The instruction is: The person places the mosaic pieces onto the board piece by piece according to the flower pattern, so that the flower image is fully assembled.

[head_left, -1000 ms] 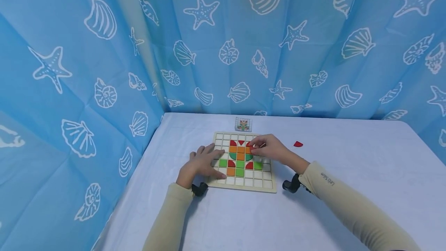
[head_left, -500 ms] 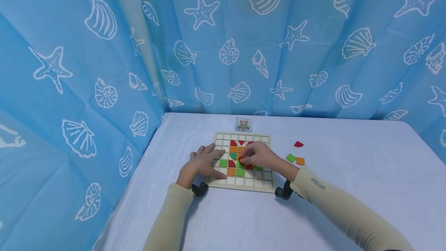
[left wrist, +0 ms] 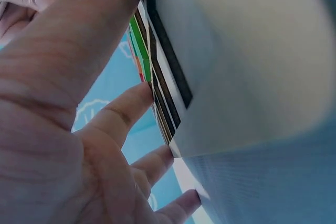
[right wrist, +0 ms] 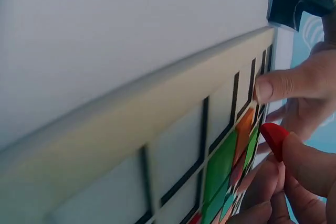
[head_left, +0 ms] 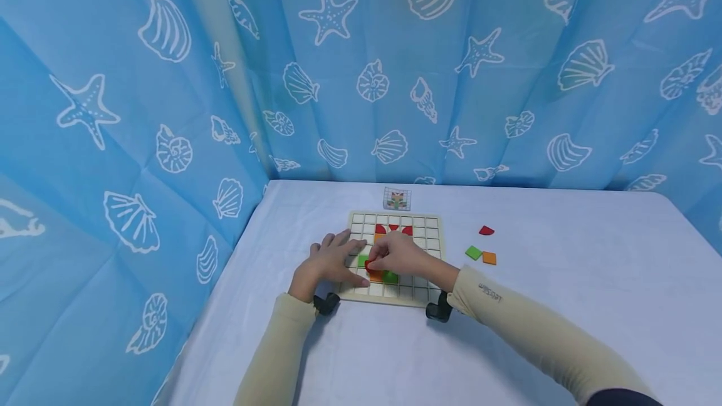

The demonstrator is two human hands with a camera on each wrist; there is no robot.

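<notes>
A cream gridded board [head_left: 389, 300] lies on the table, part of its squares filled with red, orange and green tiles. My left hand [head_left: 326, 266] rests spread over its left edge, the thumb on the lower left squares. Between thumb and fingers my right hand [head_left: 402, 254] pinches a red quarter-circle tile [right wrist: 274, 139]. In the right wrist view that tile is tilted just above the board, near the orange tile [right wrist: 243, 132] and the left thumb. The right hand hides much of the pattern's middle in the head view.
Behind the board stands a small card [head_left: 397, 199] printed with a coloured pattern. Right of the board lie a loose red quarter-circle tile [head_left: 486, 230], a green tile [head_left: 473, 252] and an orange tile [head_left: 489, 258]. A blue curtain [head_left: 350, 80] hangs behind the table.
My right hand has moved left and nearer across the board, carrying the red tile from the upper right to the lower left. The loose green and orange tiles have come into sight. My left hand stays.
</notes>
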